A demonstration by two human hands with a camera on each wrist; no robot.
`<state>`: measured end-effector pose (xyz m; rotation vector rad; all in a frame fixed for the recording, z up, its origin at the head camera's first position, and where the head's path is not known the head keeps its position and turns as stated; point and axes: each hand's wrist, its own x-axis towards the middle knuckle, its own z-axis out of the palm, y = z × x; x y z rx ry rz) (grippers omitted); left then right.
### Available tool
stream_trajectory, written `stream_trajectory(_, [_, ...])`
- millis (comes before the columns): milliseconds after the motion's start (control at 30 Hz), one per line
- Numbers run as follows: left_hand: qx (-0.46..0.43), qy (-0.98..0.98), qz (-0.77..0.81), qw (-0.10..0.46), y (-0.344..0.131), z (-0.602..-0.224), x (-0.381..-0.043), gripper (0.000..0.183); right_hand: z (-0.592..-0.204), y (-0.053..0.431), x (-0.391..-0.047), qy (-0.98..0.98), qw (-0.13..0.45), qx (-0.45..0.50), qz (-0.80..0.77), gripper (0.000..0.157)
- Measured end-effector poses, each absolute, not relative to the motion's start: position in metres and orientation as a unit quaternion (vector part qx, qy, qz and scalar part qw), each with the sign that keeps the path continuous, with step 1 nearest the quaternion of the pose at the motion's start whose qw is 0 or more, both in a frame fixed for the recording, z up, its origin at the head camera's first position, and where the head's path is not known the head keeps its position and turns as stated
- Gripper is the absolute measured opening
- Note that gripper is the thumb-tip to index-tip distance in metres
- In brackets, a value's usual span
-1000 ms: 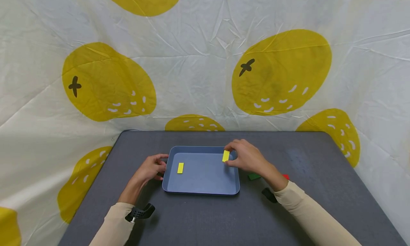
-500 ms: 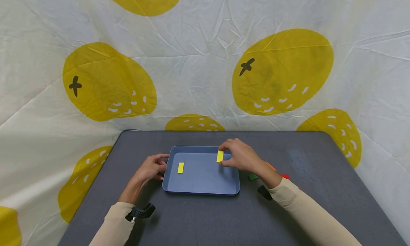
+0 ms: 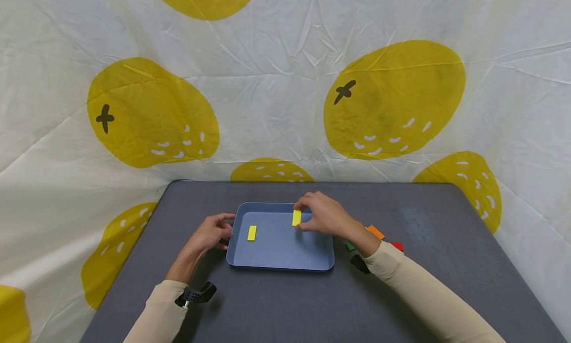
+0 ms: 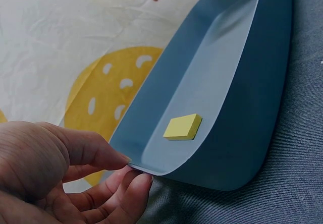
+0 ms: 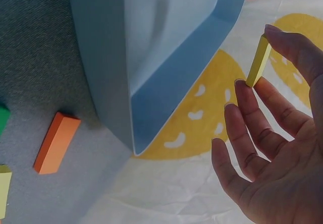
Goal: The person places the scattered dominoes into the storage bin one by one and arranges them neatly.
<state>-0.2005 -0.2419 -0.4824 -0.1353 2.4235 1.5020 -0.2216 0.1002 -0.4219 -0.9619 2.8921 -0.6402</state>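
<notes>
A shallow blue-grey tray (image 3: 281, 254) lies on the dark table. Inside it, toward the left, rests one small yellow block (image 3: 252, 233). My left hand (image 3: 211, 234) pinches the tray's left rim between thumb and fingers, as the left wrist view shows close up. Above the tray's back right part, my right hand (image 3: 324, 215) holds a second yellow block (image 3: 296, 218) by its two ends, thumb on one and fingertips on the other. In the right wrist view this held block (image 5: 259, 61) is seen edge-on, with the other fingers spread.
Right of the tray, partly behind the right forearm, lie an orange block (image 3: 375, 232), a green block (image 3: 350, 245) and a red block (image 3: 396, 246). Another yellow block (image 5: 4, 188) shows beside them in the right wrist view. A patterned cloth (image 3: 276, 110) hangs behind the table.
My right hand has moved left over the tray, carrying the yellow block. More of the orange and red blocks has come into sight behind the forearm. The left hand has stayed at the rim.
</notes>
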Motion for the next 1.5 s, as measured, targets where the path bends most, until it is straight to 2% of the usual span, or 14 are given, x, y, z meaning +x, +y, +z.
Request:
stream_trajectory(767, [-0.051,0.842,0.517,0.146,-0.241,-0.478,-0.201,0.053,-0.414,0.061,-0.234,0.921,0.056,-0.337,-0.188,0.041])
stream_trajectory(1500, [-0.059,0.843,0.514,0.147,-0.240,-0.477,-0.201,0.052,-0.426,0.032,-0.247,0.913,0.084,-0.365,-0.164,0.044])
